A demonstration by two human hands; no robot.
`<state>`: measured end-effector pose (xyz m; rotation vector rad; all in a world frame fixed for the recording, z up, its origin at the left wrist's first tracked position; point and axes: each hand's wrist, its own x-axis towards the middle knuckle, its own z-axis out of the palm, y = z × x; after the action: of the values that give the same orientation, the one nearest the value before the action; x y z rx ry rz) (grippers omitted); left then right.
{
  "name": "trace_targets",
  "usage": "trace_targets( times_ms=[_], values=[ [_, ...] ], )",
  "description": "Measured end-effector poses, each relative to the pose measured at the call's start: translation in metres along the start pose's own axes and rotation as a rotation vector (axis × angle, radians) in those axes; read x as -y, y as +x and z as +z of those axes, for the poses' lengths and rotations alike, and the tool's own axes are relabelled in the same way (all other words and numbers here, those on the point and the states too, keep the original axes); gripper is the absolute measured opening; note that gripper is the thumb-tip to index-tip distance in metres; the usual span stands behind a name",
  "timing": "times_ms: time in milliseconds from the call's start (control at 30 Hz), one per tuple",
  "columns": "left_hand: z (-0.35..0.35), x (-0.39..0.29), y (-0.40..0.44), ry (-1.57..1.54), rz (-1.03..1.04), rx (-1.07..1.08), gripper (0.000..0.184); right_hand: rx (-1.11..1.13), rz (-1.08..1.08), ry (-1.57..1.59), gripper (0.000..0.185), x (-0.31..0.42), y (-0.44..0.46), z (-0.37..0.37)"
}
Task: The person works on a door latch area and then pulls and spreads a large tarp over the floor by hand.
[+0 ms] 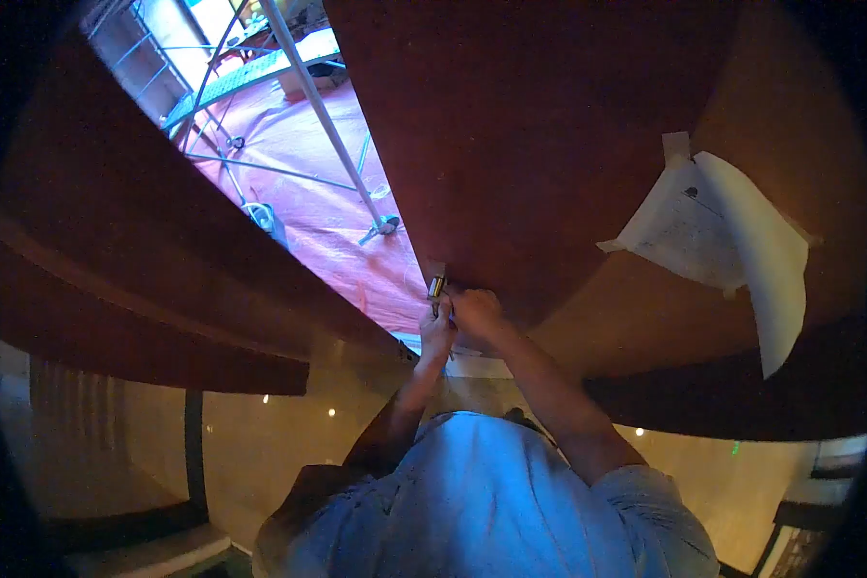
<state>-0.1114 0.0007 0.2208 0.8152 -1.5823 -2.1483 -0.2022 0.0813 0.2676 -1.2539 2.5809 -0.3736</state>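
Observation:
Both hands meet at the edge of a dark red-brown door [549,116]. A small piece of silver and brass-coloured metal, like a lock part [437,286], sits at that edge. My left hand [437,334] is closed just below it, with the fingers against its lower end. Close beside it, my right hand [477,310] is curled against the door face, its fingers bent toward the metal piece. Whatever lies within the right fingers is hidden.
Another dark panel [164,222] stands to the left of the opening. Through the gap show metal scaffolding [318,106] and a floor with a pinkish covering [289,193]. A partly curled paper sheet [684,226] is taped to the door at right.

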Motion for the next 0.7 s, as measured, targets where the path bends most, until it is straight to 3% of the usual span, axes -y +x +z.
trace_targets(
  times_ms=[100, 200, 267, 333, 400, 467, 500, 567, 700],
  values=[
    [0.004, 0.031, 0.023, -0.122, -0.057, -0.115, 0.031, 0.006, -0.056, 0.014, 0.033, -0.019, 0.024, 0.039],
    [0.018, 0.007, 0.01, -0.186, 0.036, -0.209, 0.03, 0.021, -0.061, 0.04, 0.035, -0.01, 0.021, 0.002],
    [0.02, 0.014, 0.024, 0.047, 0.003, -0.268, 0.03, -0.058, -0.117, 0.236, 0.036, -0.017, 0.022, -0.008],
    [0.021, 0.023, 0.045, 0.117, 0.048, -0.322, 0.028, -0.069, -0.158, 0.183, 0.034, -0.025, 0.035, 0.002],
    [0.036, 0.016, 0.053, -0.041, 0.301, -0.3, 0.03, -0.065, -0.15, 0.127, 0.031, -0.032, 0.048, 0.008],
    [0.038, 0.001, 0.051, 0.01, 0.174, -0.252, 0.031, 0.05, -0.002, 0.18, 0.03, -0.037, 0.057, 0.011],
    [0.044, -0.004, 0.054, -0.018, 0.207, -0.251, 0.03, 0.051, 0.001, 0.181, 0.03, -0.046, 0.061, 0.015],
    [0.051, -0.012, 0.06, -0.09, 0.231, -0.219, 0.03, -0.148, -0.088, 0.1, 0.032, -0.056, 0.069, 0.028],
    [0.043, -0.002, 0.088, 0.047, 0.18, -0.161, 0.03, -0.126, -0.078, 0.182, 0.042, -0.07, 0.093, 0.041]
  ],
)
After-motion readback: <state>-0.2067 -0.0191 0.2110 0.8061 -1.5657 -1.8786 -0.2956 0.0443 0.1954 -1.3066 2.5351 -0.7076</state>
